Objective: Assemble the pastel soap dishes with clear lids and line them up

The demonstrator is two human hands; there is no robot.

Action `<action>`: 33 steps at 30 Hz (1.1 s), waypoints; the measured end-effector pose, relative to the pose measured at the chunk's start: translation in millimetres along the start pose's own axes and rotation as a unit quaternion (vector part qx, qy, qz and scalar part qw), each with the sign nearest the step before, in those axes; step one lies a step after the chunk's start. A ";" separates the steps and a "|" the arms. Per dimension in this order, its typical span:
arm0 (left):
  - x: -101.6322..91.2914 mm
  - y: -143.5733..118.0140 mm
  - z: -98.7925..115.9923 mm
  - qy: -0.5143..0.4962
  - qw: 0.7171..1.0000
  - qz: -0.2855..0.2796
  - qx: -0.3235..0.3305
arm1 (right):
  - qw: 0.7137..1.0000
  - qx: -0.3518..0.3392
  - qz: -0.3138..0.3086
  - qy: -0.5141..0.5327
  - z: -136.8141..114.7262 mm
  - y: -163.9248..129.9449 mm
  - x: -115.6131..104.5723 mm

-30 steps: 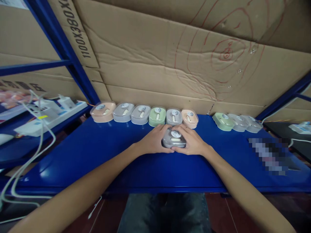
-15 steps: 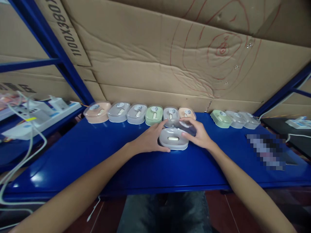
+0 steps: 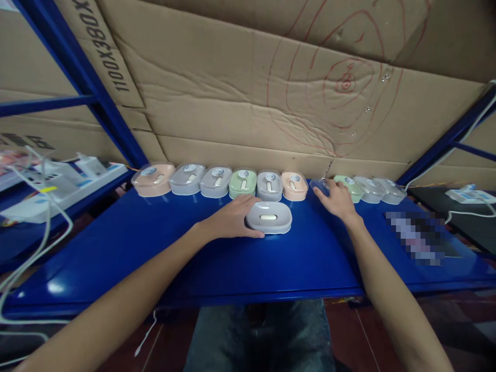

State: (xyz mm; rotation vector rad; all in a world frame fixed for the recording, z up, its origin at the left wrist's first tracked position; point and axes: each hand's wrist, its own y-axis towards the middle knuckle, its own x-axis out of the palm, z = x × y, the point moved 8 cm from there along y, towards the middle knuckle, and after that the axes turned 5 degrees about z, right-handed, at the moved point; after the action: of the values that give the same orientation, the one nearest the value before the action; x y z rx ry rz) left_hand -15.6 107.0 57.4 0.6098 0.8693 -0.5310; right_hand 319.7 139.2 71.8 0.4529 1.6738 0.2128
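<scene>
The grey oval plastic case sits open on the blue metal bench, just in front of the row of pastel lidded cases along the cardboard wall, with a small cream capsule-shaped piece showing in its top. Half a second ago the clear lid was just lifting off it; now the case is bare and the clear plastic lid has travelled to the right, near the green lidded case. The left hand stays against the case's left side, its fingers curled loosely on it, steadying rather than gripping. The right hand has left the case and moved right and back; its fingers pinch the lid just above the bench, well apart from the open case.
</scene>
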 end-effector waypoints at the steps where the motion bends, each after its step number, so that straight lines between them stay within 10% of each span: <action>1: 0.2 -0.1 -0.2 -0.003 1.000 0.004 0.000 | 0.999 0.018 -0.018 -0.026 0.6 -1.9 4.0; 12: 7.6 -0.8 -1.6 0.004 1.000 0.016 -0.003 | 0.990 0.069 -0.076 -0.094 -7.2 -14.1 15.5; 17: 8.8 -0.2 5.0 0.010 0.999 0.025 0.024 | 0.995 0.051 0.020 -0.080 -17.0 -15.9 -8.7; 21: 11.4 -1.4 10.1 0.012 0.999 0.029 0.024 | 0.978 -0.113 0.151 0.088 -66.8 -34.6 -45.4; 26: 16.1 -1.5 12.3 0.007 1.000 0.019 0.020 | 0.870 -0.395 -0.008 0.296 -148.9 -88.8 -35.2; 33: 14.2 0.6 14.0 -0.009 1.000 0.016 0.009 | 0.871 -0.405 -0.046 0.275 -155.0 -97.8 -3.2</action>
State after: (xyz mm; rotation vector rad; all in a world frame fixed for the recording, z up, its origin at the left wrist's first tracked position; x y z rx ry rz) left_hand -0.1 95.3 52.8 0.6329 0.8365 -0.5150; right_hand 151.2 67.8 60.9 -0.3634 1.9536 1.0037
